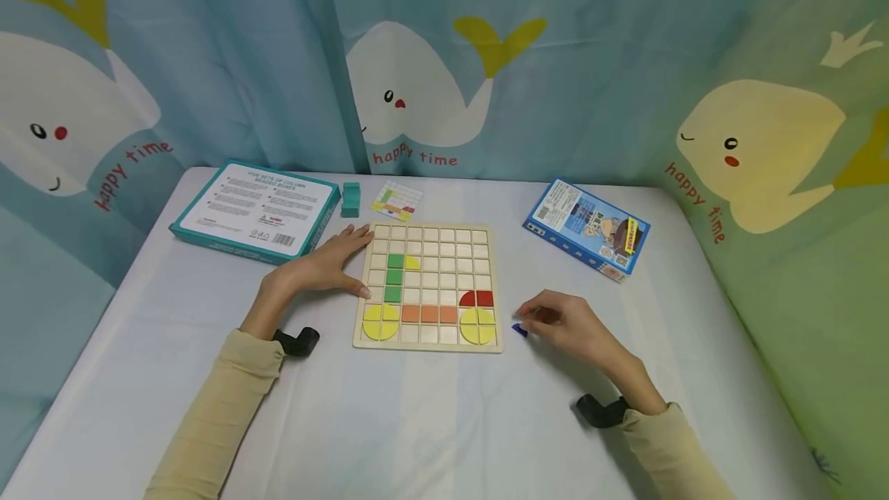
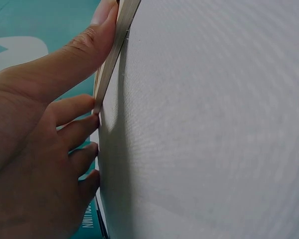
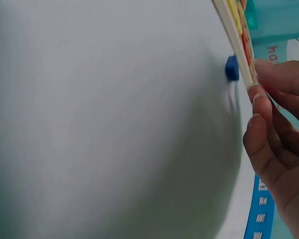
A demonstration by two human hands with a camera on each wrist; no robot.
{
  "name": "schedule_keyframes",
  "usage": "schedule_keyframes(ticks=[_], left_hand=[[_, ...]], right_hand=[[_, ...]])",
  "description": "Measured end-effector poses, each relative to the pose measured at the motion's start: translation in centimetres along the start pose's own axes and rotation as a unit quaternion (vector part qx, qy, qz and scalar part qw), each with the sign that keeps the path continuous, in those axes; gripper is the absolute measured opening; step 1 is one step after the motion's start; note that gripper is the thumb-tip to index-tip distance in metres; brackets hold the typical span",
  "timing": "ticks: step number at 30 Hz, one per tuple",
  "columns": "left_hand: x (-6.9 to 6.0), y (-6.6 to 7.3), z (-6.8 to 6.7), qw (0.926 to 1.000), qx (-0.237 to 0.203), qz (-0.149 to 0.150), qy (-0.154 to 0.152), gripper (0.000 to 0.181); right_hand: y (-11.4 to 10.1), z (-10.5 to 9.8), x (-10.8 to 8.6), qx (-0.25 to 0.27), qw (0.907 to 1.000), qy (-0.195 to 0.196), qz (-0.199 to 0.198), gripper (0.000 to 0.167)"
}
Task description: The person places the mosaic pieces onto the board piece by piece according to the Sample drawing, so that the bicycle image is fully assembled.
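Note:
A square wooden grid board (image 1: 429, 349) lies in the middle of the table, with green squares (image 1: 393, 277), orange squares (image 1: 430, 314), yellow quarter-circles (image 1: 381, 322) and red pieces (image 1: 485, 298) in its cells. My left hand (image 1: 326, 262) is spread along the board's left edge. In the left wrist view its thumb and fingertips touch the thin edge (image 2: 112, 64). Right of the board, my right hand (image 1: 566, 325) hovers with loosely bent fingers. Just by its fingertips is a small blue block (image 1: 518, 329). The right wrist view shows this blue block (image 3: 232, 68) on the cloth, apart from the fingers.
Behind the board lie a pattern card (image 1: 397, 200) and a small teal block (image 1: 350, 200). A large teal-edged box (image 1: 257, 211) sits at the back left, a blue box (image 1: 587, 230) at the back right. A whale-print curtain (image 1: 590, 114) hangs behind the table.

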State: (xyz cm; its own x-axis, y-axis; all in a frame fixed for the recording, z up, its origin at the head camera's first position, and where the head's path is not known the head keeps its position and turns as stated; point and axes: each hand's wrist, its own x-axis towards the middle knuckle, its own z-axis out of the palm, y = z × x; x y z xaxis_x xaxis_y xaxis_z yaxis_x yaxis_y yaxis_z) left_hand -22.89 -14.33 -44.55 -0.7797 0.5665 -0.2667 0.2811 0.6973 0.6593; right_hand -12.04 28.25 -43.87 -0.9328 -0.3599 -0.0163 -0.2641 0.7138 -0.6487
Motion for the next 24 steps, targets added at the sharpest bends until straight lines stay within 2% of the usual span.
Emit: schedule_keyframes(ticks=[5,14,24], left_hand=[[0.0,-0.2,0.0,1.0000,-0.002,0.004,0.000,0.108],[-0.1,-0.3,0.0,1.0000,-0.005,0.002,0.003,0.108],[0.1,-0.2,0.1,1.0000,-0.005,0.001,0.005,0.109]], right_hand=[[0.5,-0.3,0.0,0.003,0.9995,-0.028,0.013,0.014],[-0.2,0.5,0.9,-0.041,0.9977,-0.035,-0.042,0.010],[-0.5,0.3,1.1,-0.039,0.9968,-0.058,-0.040,0.012]])
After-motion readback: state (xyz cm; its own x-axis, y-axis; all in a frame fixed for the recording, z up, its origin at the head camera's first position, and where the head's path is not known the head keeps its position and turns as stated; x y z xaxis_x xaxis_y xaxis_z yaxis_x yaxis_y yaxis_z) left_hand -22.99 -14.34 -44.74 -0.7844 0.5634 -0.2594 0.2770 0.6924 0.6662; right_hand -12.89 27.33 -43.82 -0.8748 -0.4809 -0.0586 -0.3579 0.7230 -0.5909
